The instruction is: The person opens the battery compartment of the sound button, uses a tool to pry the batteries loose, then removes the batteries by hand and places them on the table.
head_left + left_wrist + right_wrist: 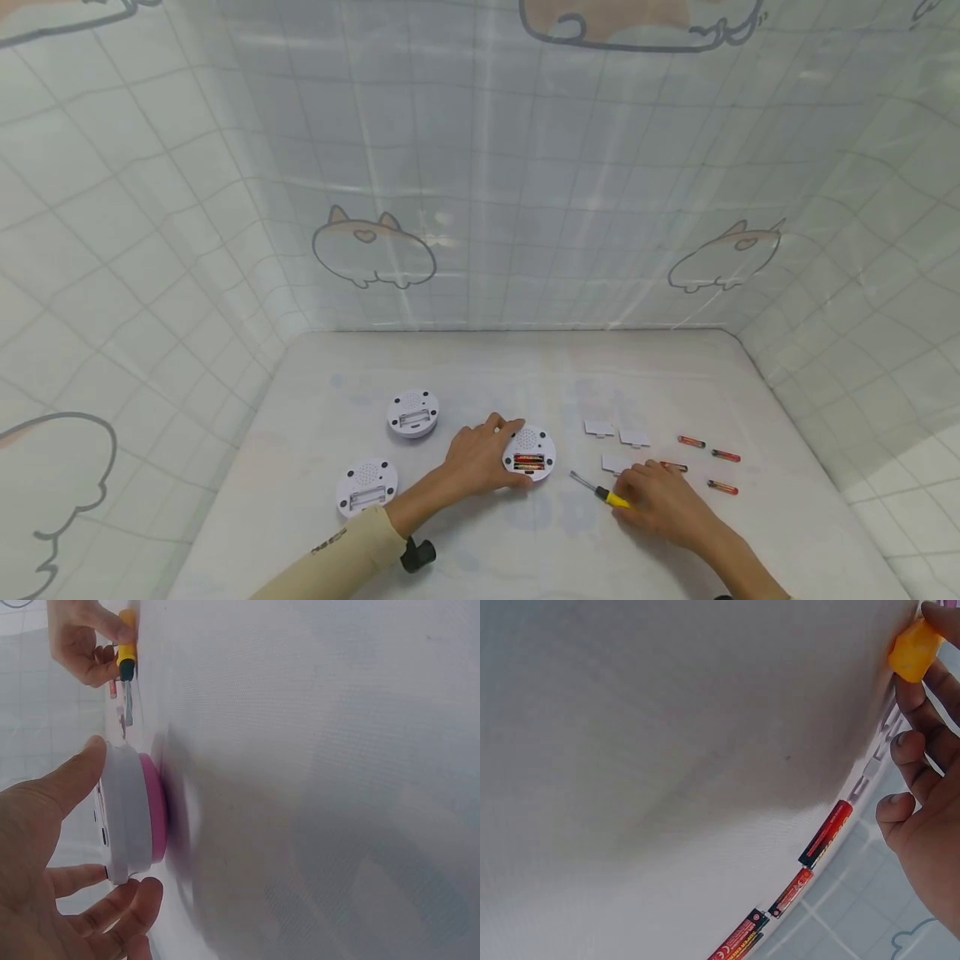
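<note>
My left hand (pixel 478 457) grips a round white device (pixel 527 438) by its edge, thumb on the near side and fingers on the far side. Two red batteries (pixel 528 462) lie side by side in its uncovered compartment, which faces up. From the left wrist, a pink underside (pixel 155 810) shows beneath the white body. To the right, my right hand (pixel 663 502) pinches the yellow handle of a screwdriver (pixel 617 500); its metal shaft points toward the device. One white battery cover (pixel 615 462) lies just beyond the right fingers.
Two more round white devices, one farther back (pixel 413 402) and one nearer (pixel 367 474), sit at left with vacant battery slots. Two other white covers (pixel 599 427) lie beyond the right hand. Several loose red batteries (pixel 725 455) are scattered at right. A grid-patterned curtain (pixel 525 208) encloses the table.
</note>
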Action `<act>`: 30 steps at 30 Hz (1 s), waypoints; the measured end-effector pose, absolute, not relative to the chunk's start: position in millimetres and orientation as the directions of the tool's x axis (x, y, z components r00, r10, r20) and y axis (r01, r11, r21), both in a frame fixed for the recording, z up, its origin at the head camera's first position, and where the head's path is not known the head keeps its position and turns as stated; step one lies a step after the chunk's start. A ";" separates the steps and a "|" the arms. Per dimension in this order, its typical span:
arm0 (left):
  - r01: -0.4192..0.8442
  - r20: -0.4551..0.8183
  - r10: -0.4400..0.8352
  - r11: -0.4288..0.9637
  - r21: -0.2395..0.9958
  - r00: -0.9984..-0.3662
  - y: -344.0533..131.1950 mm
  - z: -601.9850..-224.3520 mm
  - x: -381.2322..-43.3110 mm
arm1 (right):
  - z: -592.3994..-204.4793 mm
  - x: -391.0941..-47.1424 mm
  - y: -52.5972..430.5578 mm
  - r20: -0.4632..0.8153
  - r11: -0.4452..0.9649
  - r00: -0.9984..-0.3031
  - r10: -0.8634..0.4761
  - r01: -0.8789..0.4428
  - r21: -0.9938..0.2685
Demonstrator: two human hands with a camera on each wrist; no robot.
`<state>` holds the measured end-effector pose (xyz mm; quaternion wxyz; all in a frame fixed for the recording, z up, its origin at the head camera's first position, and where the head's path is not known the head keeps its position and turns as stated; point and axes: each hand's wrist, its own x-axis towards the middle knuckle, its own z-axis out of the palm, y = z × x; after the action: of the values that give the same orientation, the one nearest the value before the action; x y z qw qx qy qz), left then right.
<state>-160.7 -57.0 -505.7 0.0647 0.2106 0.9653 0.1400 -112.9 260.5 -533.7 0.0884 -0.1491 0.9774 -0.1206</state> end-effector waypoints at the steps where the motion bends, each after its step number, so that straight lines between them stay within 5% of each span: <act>1: 0.390 -0.066 0.427 0.871 0.298 -0.902 -57.2 -505.2 -160.6 | -533.3 -113.4 259.6 -0.148 0.928 -0.940 -0.308 -0.263 -0.263; 30: 0.412 -0.052 0.439 0.872 0.264 -0.897 -49.7 -507.9 -161.7 | -493.2 -121.1 230.8 0.003 0.839 -0.956 -0.293 -0.259 -0.480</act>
<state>-161.7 -49.7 -507.9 0.0550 0.2203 0.9659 0.1240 -121.1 230.8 -493.2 0.0351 -0.1439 0.9581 -0.2450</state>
